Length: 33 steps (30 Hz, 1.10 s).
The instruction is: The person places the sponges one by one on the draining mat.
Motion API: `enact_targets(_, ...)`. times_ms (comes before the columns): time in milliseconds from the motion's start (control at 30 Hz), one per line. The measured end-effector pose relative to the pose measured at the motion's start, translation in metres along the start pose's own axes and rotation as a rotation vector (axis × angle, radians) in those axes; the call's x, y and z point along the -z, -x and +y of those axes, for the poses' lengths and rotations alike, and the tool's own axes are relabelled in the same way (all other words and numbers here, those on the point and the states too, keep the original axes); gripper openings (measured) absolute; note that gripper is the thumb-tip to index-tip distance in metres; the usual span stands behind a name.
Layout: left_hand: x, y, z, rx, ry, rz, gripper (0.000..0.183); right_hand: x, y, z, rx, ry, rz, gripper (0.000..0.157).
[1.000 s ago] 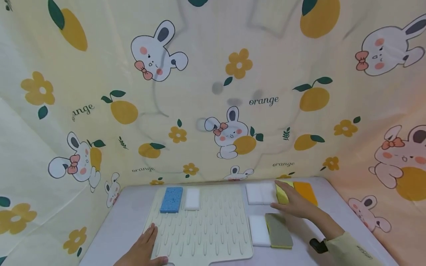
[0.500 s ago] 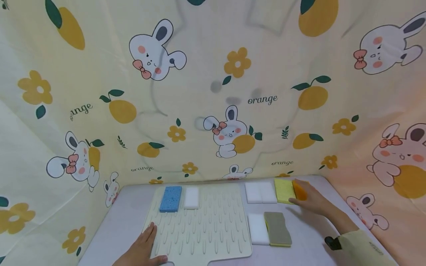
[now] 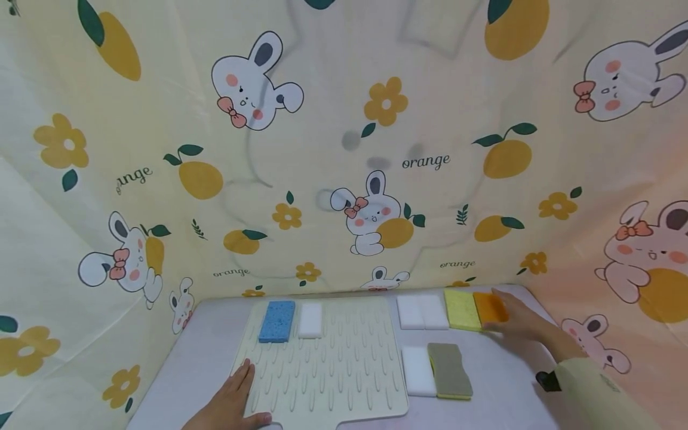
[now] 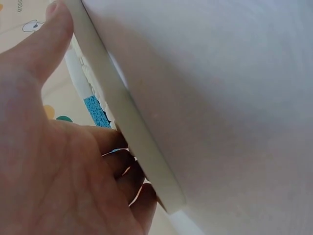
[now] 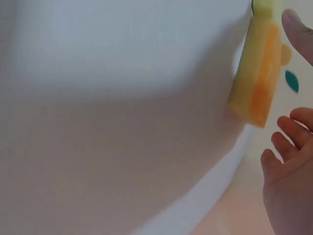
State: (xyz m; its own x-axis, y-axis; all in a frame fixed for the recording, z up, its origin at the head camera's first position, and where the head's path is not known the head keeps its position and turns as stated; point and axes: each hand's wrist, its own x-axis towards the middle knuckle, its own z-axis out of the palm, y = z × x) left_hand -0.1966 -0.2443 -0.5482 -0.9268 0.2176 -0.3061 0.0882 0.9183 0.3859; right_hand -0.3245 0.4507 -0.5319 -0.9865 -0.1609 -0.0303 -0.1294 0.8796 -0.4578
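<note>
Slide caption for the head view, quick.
Left hand at the edge of the board, right hand at the orange sponge.

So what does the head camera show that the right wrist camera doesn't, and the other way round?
Head view only: the left hand, ridged board, blue sponge, grey sponge and white blocks.
Right wrist view only: the palm of the right hand and the paler layer under the top of the orange sponge.
Both: that hand and sponge, the yellow sponge, the table and the printed backdrop.
</note>
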Motion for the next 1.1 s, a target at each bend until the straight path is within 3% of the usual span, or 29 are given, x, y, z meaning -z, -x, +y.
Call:
enact_targets(400, 0.003, 0.003, 0.003, -0.035, 0.002, 0.006, 0.12, 0.0, -0.014, 0.02, -0.057, -0.041, -0.07, 0.133)
enact_targets(733, 0.0, 0.003, 0.0, -0.058, -0.024, 0.024, 0.12, 0.0, -0.015, 0.022, -0.07, -0.08, -0.092, 0.135)
enact_targets(967, 0.0, 0.001, 0.0, -0.027, -0.02, 0.019, 0.122, 0.002, -0.017, 0.023, -0.075, -0.077, -0.109, 0.132)
enact_targets(1100, -0.002, -0.001, -0.005, -0.08, -0.002, 0.023, 0.121, 0.005, -0.014, 0.021, -0.073, -0.065, -0.123, 0.13)
